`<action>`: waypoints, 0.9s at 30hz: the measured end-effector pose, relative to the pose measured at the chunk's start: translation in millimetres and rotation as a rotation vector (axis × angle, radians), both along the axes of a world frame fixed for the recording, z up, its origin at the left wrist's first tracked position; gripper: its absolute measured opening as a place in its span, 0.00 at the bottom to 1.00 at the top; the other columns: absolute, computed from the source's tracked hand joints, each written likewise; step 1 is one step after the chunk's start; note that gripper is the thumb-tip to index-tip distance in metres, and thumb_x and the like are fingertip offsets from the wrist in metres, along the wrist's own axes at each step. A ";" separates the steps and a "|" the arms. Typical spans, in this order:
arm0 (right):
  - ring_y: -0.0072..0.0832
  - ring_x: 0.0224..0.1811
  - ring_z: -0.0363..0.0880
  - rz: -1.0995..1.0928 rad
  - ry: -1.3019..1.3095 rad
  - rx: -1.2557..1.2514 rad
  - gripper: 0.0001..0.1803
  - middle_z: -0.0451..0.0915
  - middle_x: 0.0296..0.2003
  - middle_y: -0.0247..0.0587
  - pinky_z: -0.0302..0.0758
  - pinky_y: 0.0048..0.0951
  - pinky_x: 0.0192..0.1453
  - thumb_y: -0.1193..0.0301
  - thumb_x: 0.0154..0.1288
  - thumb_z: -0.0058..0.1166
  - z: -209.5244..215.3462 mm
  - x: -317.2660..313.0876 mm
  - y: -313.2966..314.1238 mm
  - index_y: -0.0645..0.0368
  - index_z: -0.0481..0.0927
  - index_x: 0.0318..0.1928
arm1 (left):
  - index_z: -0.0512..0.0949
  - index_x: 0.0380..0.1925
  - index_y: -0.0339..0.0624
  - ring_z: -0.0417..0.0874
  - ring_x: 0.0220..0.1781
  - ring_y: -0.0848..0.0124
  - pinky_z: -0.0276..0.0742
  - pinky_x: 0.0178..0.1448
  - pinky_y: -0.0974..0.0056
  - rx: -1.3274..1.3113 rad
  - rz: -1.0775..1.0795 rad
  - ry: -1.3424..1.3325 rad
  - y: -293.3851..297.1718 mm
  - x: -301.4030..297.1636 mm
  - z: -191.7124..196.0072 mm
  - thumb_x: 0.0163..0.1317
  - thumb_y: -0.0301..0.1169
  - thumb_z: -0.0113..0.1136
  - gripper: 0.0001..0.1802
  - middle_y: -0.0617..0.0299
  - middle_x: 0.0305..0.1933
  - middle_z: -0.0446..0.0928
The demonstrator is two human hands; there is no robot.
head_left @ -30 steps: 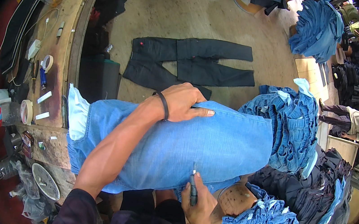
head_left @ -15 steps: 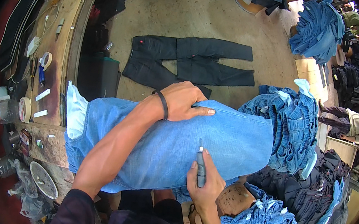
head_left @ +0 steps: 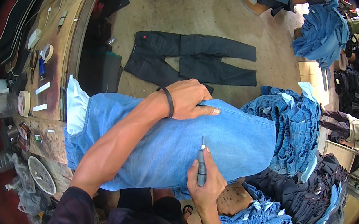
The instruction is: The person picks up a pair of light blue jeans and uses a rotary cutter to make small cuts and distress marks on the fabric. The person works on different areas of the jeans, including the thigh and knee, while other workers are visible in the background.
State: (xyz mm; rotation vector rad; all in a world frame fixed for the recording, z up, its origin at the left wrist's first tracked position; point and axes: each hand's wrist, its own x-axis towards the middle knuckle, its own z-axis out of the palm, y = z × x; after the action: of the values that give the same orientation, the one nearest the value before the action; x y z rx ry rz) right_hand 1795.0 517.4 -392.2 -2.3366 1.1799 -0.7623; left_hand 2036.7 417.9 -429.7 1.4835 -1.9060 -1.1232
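From my head, I see faded blue jeans [head_left: 239,138] spread wide in front of me. My left hand [head_left: 186,100] pinches their far edge. My right hand [head_left: 208,179] is curled around a round grey tool [head_left: 202,167], its thin tip over them.

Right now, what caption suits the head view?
Left grip on blue denim garment, right grip around grey tool over it.

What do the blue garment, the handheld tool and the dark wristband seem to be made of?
Blue garment: likely denim, matte, with uneven fading and a seamed edge.
Handheld tool: dull, opaque grey body, perhaps plastic; slim grey tip, possibly metal.
Dark wristband: perhaps rubber or fabric; evenly dark, texture too small to tell.
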 end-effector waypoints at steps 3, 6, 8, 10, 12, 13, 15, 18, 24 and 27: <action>0.31 0.19 0.77 0.003 0.012 0.017 0.28 0.79 0.23 0.41 0.75 0.32 0.25 0.81 0.60 0.69 1.7 -1.9 3.8 0.69 0.82 0.63 | 0.88 0.32 0.33 0.83 0.31 0.40 0.77 0.38 0.46 0.002 0.002 0.003 -0.1 0.3 -0.5 0.74 0.52 0.64 0.28 0.36 0.29 0.82; 0.32 0.19 0.78 0.004 0.020 0.047 0.28 0.80 0.23 0.41 0.75 0.32 0.25 0.81 0.60 0.69 4.4 -7.6 11.9 0.69 0.82 0.63 | 0.89 0.34 0.34 0.85 0.33 0.41 0.80 0.41 0.48 0.008 -0.002 -0.026 -0.3 0.5 -0.3 0.74 0.52 0.63 0.28 0.36 0.30 0.83; 0.32 0.19 0.78 0.006 0.015 0.045 0.28 0.80 0.24 0.41 0.75 0.32 0.25 0.81 0.60 0.69 5.5 -12.3 18.4 0.69 0.82 0.63 | 0.90 0.36 0.34 0.86 0.33 0.42 0.81 0.41 0.48 0.020 -0.001 -0.022 -0.3 0.5 0.1 0.74 0.52 0.63 0.28 0.36 0.30 0.84; 0.33 0.19 0.79 0.004 0.020 0.077 0.28 0.80 0.24 0.42 0.75 0.32 0.25 0.81 0.60 0.69 7.8 -17.9 25.8 0.69 0.82 0.63 | 0.90 0.36 0.34 0.86 0.32 0.42 0.81 0.41 0.48 0.022 0.003 -0.007 -0.3 0.3 0.5 0.74 0.52 0.64 0.28 0.37 0.30 0.84; 0.33 0.20 0.79 0.001 0.023 0.099 0.27 0.80 0.24 0.42 0.75 0.32 0.25 0.81 0.60 0.69 9.3 -22.4 32.4 0.69 0.82 0.62 | 0.90 0.36 0.33 0.86 0.32 0.42 0.80 0.41 0.48 0.021 0.012 0.008 0.0 0.2 1.4 0.74 0.52 0.64 0.28 0.37 0.30 0.84; 0.33 0.20 0.79 -0.002 0.025 0.107 0.27 0.80 0.24 0.42 0.75 0.32 0.25 0.81 0.60 0.69 10.2 -24.4 35.7 0.69 0.82 0.62 | 0.90 0.36 0.33 0.86 0.31 0.42 0.80 0.40 0.48 0.016 0.010 0.016 0.3 0.1 1.9 0.74 0.52 0.64 0.28 0.37 0.29 0.83; 0.32 0.19 0.79 -0.007 0.022 0.116 0.27 0.80 0.24 0.42 0.75 0.32 0.25 0.81 0.61 0.69 10.7 -27.6 41.0 0.69 0.82 0.62 | 0.90 0.36 0.33 0.85 0.30 0.42 0.79 0.39 0.48 0.001 0.012 0.014 0.1 0.1 3.1 0.73 0.52 0.65 0.27 0.37 0.29 0.83; 0.32 0.19 0.79 -0.017 0.020 0.136 0.26 0.81 0.24 0.42 0.74 0.32 0.25 0.81 0.61 0.69 11.0 -32.4 49.6 0.69 0.83 0.61 | 0.89 0.35 0.34 0.85 0.29 0.43 0.78 0.37 0.48 0.022 0.011 0.024 -0.2 0.4 4.7 0.73 0.52 0.65 0.27 0.37 0.28 0.82; 0.32 0.19 0.80 -0.036 0.002 0.162 0.26 0.81 0.24 0.43 0.74 0.32 0.25 0.81 0.61 0.69 13.5 -38.8 62.2 0.69 0.83 0.61 | 0.89 0.35 0.34 0.83 0.29 0.42 0.77 0.37 0.48 0.045 0.018 0.065 -0.1 -0.4 3.8 0.74 0.51 0.65 0.27 0.37 0.27 0.82; 0.32 0.19 0.80 -0.041 -0.039 0.092 0.26 0.82 0.24 0.43 0.75 0.32 0.25 0.81 0.61 0.69 14.8 -33.9 53.3 0.69 0.83 0.61 | 0.89 0.35 0.34 0.83 0.29 0.41 0.77 0.36 0.48 -0.019 0.029 0.083 0.4 -1.2 1.6 0.74 0.51 0.64 0.26 0.38 0.28 0.82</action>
State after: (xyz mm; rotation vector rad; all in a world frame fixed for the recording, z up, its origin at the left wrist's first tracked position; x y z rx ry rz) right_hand 1761.1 570.6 -377.4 -2.2191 1.2234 -0.7481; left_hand 2035.5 418.3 -428.1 1.4267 -1.8288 -1.1326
